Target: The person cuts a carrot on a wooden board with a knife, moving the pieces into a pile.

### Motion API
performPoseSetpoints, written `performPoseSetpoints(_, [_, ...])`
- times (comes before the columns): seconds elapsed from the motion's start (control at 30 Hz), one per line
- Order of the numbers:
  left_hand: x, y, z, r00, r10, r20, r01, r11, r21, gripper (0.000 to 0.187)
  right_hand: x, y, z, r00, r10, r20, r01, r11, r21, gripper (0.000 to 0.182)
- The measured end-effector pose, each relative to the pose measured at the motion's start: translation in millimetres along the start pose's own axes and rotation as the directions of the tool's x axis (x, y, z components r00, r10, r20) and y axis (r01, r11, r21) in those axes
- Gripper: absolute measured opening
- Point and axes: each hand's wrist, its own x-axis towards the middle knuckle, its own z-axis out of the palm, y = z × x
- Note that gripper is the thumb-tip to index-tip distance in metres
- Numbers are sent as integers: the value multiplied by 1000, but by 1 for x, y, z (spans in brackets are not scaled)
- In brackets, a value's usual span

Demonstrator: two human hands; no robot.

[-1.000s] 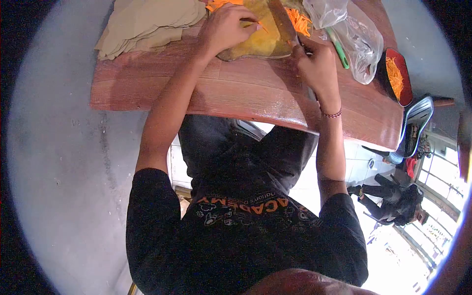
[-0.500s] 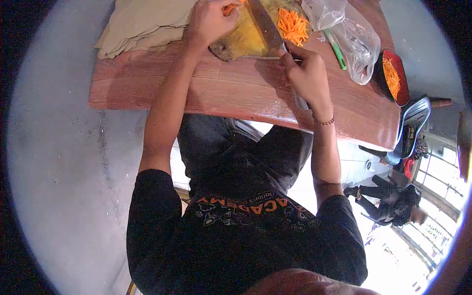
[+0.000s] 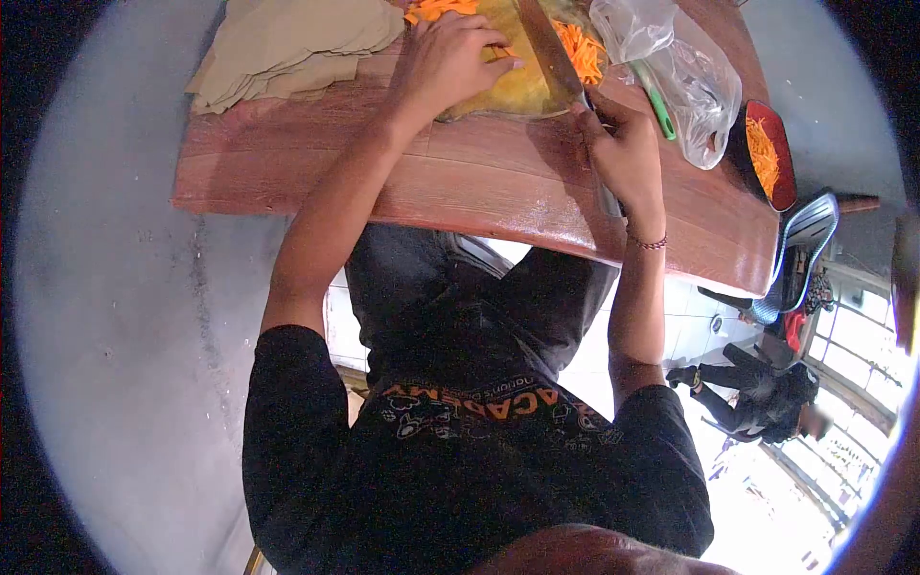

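Observation:
My right hand [image 3: 625, 149] is wrapped round the handle of a knife [image 3: 556, 53], its blade slanting up and left over the cutting board. Yellow and worn, the cutting board [image 3: 527, 96] lies near the table's top edge. My left hand [image 3: 455, 65] rests on the board's left side, fingers curled round a small carrot piece [image 3: 504, 51], mostly hidden by them. Beyond that hand lie orange carrot slices [image 3: 439, 9]. A pile of cut carrot strips [image 3: 581, 56] sits right of the blade, partly covered by it.
Brown paper sheets [image 3: 297, 53] lie on the wooden table [image 3: 287, 172] at left. To the right are a clear plastic bag [image 3: 704, 91], a green-handled tool [image 3: 661, 113] and a dark red tray of shredded carrot [image 3: 788, 158]. A person [image 3: 762, 388] sits in the background.
My left hand has moved right and down onto the board, uncovering carrot slices behind it. My right hand and the knife have shifted slightly right, the blade now overlapping the strips.

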Motion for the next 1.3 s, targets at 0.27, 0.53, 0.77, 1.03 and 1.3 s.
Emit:
performPoseSetpoints(0.27, [0, -2, 12, 997, 31, -71, -41, 990, -133, 23, -1, 0, 1, 997, 47, 66, -49, 998, 27, 32])
performPoseSetpoints(0.53, [0, -8, 10, 998, -13, 59, 20, 992, -125, 21, -5, 2, 4, 990, 114, 78, -118, 991, 56, 32])
performPoseSetpoints(0.77, [-1, -3, 3, 992, 128, 12, -128, 990, -56, 23, -17, -10, 15, 999, 47, -17, -47, 999, -25, 39])
performPoseSetpoints(1.03, [0, -8, -6, 966, 249, 69, -248, 968, -25, 24, -25, -20, 23, 996, -7, -83, 9, 1000, 15, 26])
performPoseSetpoints(1.3, [-1, 0, -10, 958, 282, 57, -283, 959, 14, 22, -31, -23, 33, 989, -94, -114, 83, 991, -101, 23])
